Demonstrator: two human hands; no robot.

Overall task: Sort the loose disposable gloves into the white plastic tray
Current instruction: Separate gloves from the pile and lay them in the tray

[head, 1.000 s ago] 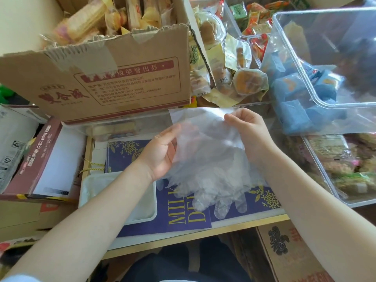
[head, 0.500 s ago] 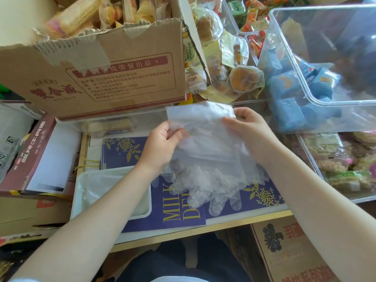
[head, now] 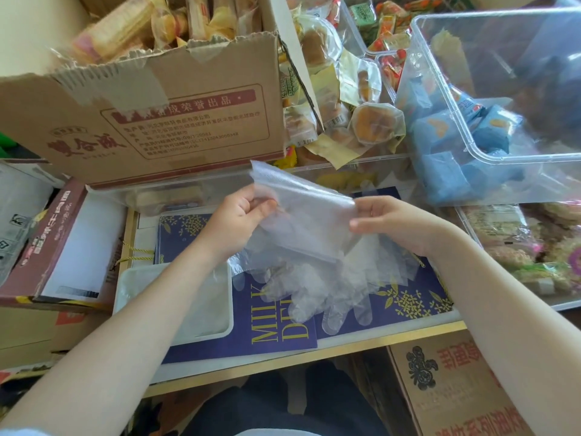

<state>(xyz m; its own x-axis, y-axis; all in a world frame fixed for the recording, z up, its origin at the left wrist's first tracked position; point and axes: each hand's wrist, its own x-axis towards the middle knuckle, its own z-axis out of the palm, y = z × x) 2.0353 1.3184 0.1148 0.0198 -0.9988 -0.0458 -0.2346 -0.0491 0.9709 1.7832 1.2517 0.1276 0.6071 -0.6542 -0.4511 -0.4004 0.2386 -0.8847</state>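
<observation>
Both hands, left hand (head: 239, 215) and right hand (head: 390, 220), are pinching the thin clear plastic gloves (head: 308, 247). Next, I think, they need lowering toward seven o'clock, into the flat white plastic tray (head: 125, 287).

Both forearms are bare from wrist to elbow, and the bare left hand (head: 234, 221) and bare right hand (head: 390, 220) carry no gloves. At 7 o'clock, a pale light-blue sleeve edge (head: 22, 432) shows. At 6 o'clock, dark navy trousers (head: 276, 407) cover the lap.
</observation>
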